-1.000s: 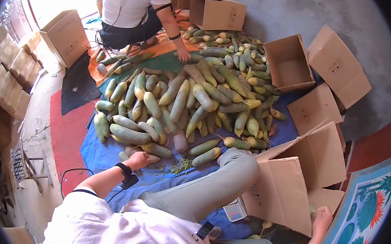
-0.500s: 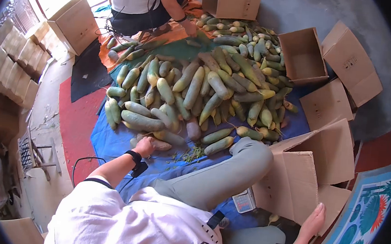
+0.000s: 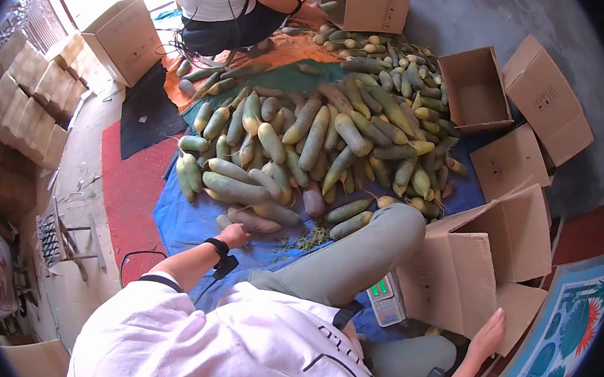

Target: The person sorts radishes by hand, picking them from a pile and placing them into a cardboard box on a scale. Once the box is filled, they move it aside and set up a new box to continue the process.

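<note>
My left hand point(image 3: 235, 235) is low over the blue tarp point(image 3: 178, 210), fingers curled and closed, at the near edge of a pile of green radishes point(image 3: 270, 143). Just beyond its fingers lies a brownish radish point(image 3: 254, 221), with the tip of another beside it. Whether anything is inside the fingers is hidden. On the right, my right hand point(image 3: 488, 337) is open, fingers straight and together, beside the flaps of an open cardboard box point(image 3: 445, 273) lying on its side. A digital scale point(image 3: 385, 303) with green digits sits between my leg and that box.
Across the pile, another person point(image 3: 218, 1) crouches, a radish point(image 3: 329, 6) in one hand at a box point(image 3: 375, 8). More open boxes point(image 3: 476, 89) stand at right. Stacked cartons point(image 3: 29, 100) and a small metal-framed stool point(image 3: 68, 236) are at left. Leaf scraps point(image 3: 308, 238) lie near my knee.
My left hand has drawn slightly back toward me from the radishes. The other person's hand has gone from the pile to the box with a radish. More of the scale shows.
</note>
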A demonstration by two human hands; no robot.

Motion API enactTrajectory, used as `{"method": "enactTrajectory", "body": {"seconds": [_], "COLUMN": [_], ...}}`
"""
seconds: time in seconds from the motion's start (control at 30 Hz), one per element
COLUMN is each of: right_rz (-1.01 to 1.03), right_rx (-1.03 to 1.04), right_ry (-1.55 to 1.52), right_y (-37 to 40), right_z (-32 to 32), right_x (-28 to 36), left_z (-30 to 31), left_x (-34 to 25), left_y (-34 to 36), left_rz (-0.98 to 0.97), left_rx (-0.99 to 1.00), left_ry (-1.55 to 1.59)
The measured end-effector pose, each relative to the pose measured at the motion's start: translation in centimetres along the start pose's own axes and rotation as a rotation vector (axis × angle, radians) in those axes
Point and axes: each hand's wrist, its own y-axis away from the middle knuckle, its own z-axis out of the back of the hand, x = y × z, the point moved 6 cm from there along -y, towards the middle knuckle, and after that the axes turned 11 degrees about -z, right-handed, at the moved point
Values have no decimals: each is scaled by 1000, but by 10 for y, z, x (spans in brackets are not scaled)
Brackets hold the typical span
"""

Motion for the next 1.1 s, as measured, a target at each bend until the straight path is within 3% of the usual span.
{"method": "enactTrajectory", "body": {"seconds": [0.23, 0.53, 0.6, 0.73, 0.8, 0.83, 0.9, 0.93, 1.0, 1.1], "right_rz": [78, 54, 52, 17, 10, 22, 35, 22, 8, 15], "right_rx": [-74, -167, -189, -214, -223, -253, -287, -304, -321, -363], "right_ry": [22, 68, 85, 4, -33, -29, -29, -45, -60, -26], "right_y": [9, 34, 38, 52, 59, 61, 64, 65, 67, 70], "right_z": [18, 58, 66, 72, 73, 75, 76, 77, 79, 80], "right_x": [26, 25, 22, 7, -1, -5, -10, -13, -18, -22], "left_z": [3, -28, 9, -1, -12, -23, -45, -36, 2, -22], "left_x": [-11, -28, -64, -68, -59, -47, -51, -58, -77, -54], "left_y": [0, -32, -11, -22, -35, -44, -51, -41, -11, -31], "left_rz": [21, -316, -212, -180, -438, -438, -757, -756, -592, -470], "left_rx": [-172, -102, -95, -82, -402, -406, -324, -325, -292, -220], "left_ry": [146, 20, 39, 10, 212, 211, -414, -416, 8, 22]}}
